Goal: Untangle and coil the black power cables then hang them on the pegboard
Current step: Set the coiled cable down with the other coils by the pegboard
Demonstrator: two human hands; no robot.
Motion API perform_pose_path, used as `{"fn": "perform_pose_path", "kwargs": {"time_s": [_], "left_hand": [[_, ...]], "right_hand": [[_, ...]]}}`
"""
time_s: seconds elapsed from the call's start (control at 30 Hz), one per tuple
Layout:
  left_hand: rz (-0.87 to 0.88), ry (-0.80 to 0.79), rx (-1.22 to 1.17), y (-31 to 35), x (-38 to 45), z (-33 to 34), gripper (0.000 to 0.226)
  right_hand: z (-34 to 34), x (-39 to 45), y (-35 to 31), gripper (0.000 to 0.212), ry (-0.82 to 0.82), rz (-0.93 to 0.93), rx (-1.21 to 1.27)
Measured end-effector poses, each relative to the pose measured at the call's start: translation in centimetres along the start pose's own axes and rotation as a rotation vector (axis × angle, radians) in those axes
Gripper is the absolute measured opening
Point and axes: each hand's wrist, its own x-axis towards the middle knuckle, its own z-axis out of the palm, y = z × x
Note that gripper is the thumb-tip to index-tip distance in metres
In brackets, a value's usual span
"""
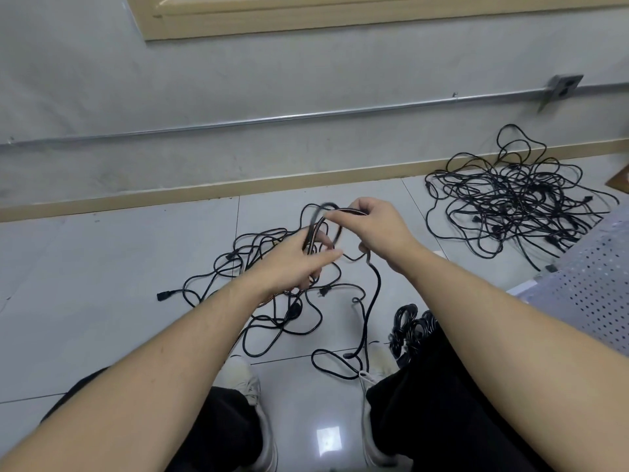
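My left hand grips several loops of a black power cable held above the floor. My right hand pinches the same cable at the top of the loop, and its free length hangs down to the tiles at the cable tail. Beneath the hands lies a loose tangle of black cables with a plug at its left end. A larger tangled pile of black cables lies at the right by the wall. Coiled cables rest beside my right knee.
A white perforated pegboard lies at the right edge. The floor is glossy grey tile with a tan skirting board along the wall. A metal conduit and a socket box run along the wall. My shoes and dark trousers fill the bottom.
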Motion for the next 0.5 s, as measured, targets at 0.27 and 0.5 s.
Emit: {"fn": "perform_pose_path", "kwargs": {"time_s": [0.27,0.5], "left_hand": [[-0.062,0.209,-0.267,0.4,1.0,-0.9,0.034],[-0.005,0.112,-0.141,1.1,0.1,-0.5,0.026]], "right_hand": [[-1.3,0.3,0.7,0.032,-0.213,0.115,0.049],[-0.5,0.8,-0.3,0.041,0.138,-0.027,0.073]]}}
